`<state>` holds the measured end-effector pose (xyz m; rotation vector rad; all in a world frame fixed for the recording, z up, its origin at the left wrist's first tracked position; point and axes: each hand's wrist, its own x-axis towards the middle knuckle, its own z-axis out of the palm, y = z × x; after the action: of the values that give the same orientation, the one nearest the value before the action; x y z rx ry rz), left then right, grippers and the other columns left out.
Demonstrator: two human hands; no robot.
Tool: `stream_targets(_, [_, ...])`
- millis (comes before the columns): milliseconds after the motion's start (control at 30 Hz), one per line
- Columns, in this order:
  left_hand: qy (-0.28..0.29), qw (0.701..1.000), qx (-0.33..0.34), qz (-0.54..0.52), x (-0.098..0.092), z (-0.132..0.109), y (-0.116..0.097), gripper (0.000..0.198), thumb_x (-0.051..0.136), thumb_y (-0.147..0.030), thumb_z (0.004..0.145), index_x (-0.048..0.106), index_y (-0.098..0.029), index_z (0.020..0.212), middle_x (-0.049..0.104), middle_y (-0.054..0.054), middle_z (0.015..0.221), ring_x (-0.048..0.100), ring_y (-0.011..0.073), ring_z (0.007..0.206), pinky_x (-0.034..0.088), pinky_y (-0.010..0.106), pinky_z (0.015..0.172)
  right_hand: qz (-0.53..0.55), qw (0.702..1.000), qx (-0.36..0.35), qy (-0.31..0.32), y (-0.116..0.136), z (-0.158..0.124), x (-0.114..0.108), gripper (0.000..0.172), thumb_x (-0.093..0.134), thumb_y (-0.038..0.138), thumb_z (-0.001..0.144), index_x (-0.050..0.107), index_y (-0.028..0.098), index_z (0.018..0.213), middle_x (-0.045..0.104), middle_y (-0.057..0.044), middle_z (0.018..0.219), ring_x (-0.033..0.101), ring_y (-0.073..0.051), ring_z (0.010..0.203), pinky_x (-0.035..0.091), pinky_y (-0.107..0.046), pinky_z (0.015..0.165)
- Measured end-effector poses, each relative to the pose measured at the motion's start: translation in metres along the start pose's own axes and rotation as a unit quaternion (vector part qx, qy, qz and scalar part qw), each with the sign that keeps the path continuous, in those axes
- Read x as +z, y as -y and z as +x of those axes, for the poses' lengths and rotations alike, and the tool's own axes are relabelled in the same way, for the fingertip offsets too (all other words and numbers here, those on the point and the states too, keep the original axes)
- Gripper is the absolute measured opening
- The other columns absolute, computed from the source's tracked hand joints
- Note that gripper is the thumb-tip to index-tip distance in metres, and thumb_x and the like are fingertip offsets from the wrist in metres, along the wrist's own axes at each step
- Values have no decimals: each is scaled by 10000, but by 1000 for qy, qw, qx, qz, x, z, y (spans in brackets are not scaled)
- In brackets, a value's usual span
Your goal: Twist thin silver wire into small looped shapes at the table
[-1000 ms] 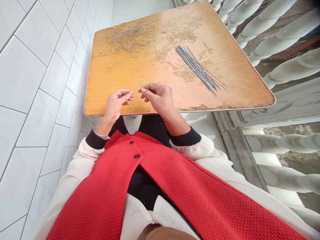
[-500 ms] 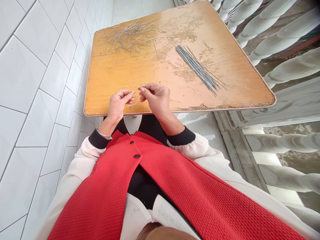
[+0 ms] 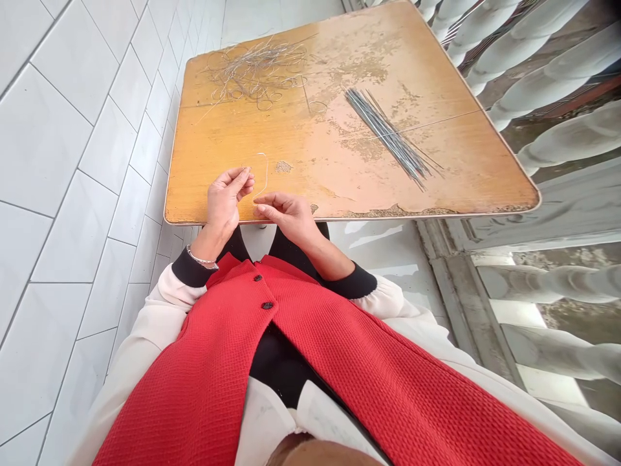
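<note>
A thin, pale silvery wire (image 3: pixel 266 173) shows above the near left part of the table (image 3: pixel 213 133), bent into an open, C-like curve. Its lower end meets the right hand's (image 3: pixel 291 219) fingertips; the upper end hooks leftward, its tip too fine to trace.

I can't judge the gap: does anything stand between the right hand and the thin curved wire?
Nothing visible does. The right hand has its fingers near the lower end of the thin curved wire; whether they touch is too fine to tell. The left hand is left of the wire.
</note>
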<state>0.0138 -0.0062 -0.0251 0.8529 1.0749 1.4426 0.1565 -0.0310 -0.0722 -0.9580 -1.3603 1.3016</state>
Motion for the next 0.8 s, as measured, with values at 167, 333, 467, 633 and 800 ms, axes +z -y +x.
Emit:
stream_targets(167, [59,997,-45,6,-5,-7,-3,150,749,-296,858,692,-162,896,692,-6,828,655,60,756,490,197,752,53,998,20,16,5,0,1,428,816,594,705,766,192,843,655,12,624,569,-107,595,522,-278,661])
stream_targets(333, [149,983,-104,24,-10,-10,0,191,795,-307,803,720,-138,850,690,6,792,622,68,688,481,208,665,42,998,-7,36,5,1,0,391,797,600,719,743,214,751,621,26,580,531,-109,563,477,-284,629])
stream_targets(467, [151,983,-90,51,-7,-10,-1,67,769,-173,799,732,-125,770,653,-16,691,552,41,592,429,194,600,-8,999,-37,21,-3,2,1,366,743,573,779,760,211,825,634,22,599,556,-120,578,481,-295,646])
stream_targets(633, [104,991,-44,73,-3,-9,-7,147,703,-74,831,709,-131,696,617,-40,589,499,25,515,386,185,540,-79,995,-54,18,-5,-2,0,347,669,527,854,759,192,864,635,14,582,549,-118,554,459,-285,610])
stream_targets(800, [47,997,-11,65,-3,-3,-5,205,681,-8,832,696,-131,669,617,-50,540,488,11,488,368,164,519,-75,996,-45,-10,-8,-12,8,383,636,542,868,748,176,865,604,18,562,536,-113,521,452,-273,568])
